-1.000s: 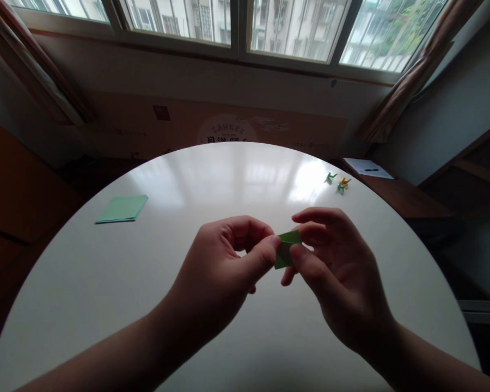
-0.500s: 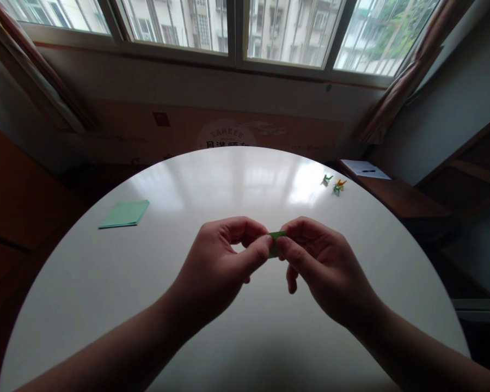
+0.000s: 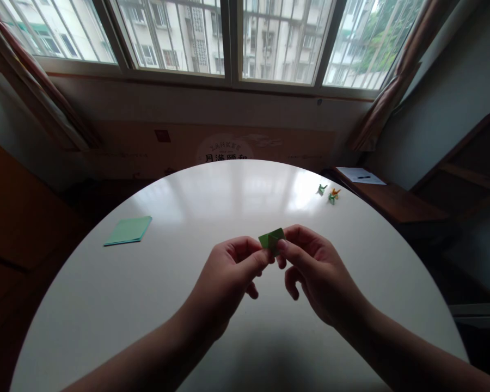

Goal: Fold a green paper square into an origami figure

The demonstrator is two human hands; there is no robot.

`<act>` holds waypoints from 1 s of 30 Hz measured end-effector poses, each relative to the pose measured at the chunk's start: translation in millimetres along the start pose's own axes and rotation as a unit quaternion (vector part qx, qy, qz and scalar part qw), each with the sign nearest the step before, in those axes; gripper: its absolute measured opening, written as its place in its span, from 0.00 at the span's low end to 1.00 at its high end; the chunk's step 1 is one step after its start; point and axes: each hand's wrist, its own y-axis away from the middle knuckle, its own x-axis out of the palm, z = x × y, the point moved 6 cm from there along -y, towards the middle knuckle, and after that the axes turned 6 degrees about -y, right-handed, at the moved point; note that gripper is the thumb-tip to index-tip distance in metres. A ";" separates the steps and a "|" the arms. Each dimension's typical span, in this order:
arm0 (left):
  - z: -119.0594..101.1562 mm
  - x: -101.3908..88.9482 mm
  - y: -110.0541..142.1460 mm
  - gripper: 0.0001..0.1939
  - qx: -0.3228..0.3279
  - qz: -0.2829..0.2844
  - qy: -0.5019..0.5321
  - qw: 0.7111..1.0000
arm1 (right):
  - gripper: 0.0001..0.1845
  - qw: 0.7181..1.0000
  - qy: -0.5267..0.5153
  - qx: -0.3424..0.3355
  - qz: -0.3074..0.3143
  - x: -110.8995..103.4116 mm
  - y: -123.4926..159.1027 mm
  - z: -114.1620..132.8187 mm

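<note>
A small folded piece of green paper [image 3: 271,238] is held between my hands above the white round table [image 3: 237,337]. My left hand [image 3: 239,267] pinches its lower left edge between thumb and forefinger. On the other side, my right hand [image 3: 310,261] grips the right end, thumb in front and fingers behind. A crease line shows on the paper's face; its lower part is covered by my fingertips.
A stack of light green square paper [image 3: 128,230] lies at the table's left. Small folded paper figures, green [image 3: 322,189] and orange [image 3: 335,193], stand at the far right. Beyond the table, a white sheet [image 3: 360,175] with a dark pen [image 3: 363,177] rests on a brown wooden surface.
More of the green paper's face now shows above my fingers. My left hand has shifted its pinch down to the lower edge. The whole view has tilted up slightly.
</note>
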 end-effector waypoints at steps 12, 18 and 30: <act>-1.9 -3.2 1.1 0.09 -0.002 0.010 0.005 1.000 | 0.07 0.999 -0.013 0.045 0.010 -0.4 0.7 -3.5; -6.2 -11.2 -6.7 0.09 0.057 -0.011 -0.042 0.997 | 0.08 0.997 -0.012 0.076 -0.003 0.2 1.4 -5.6; -7.3 -11.7 -1.9 0.10 0.087 -0.047 -0.089 0.991 | 0.12 0.997 0.006 0.082 0.007 2.4 0.8 -8.5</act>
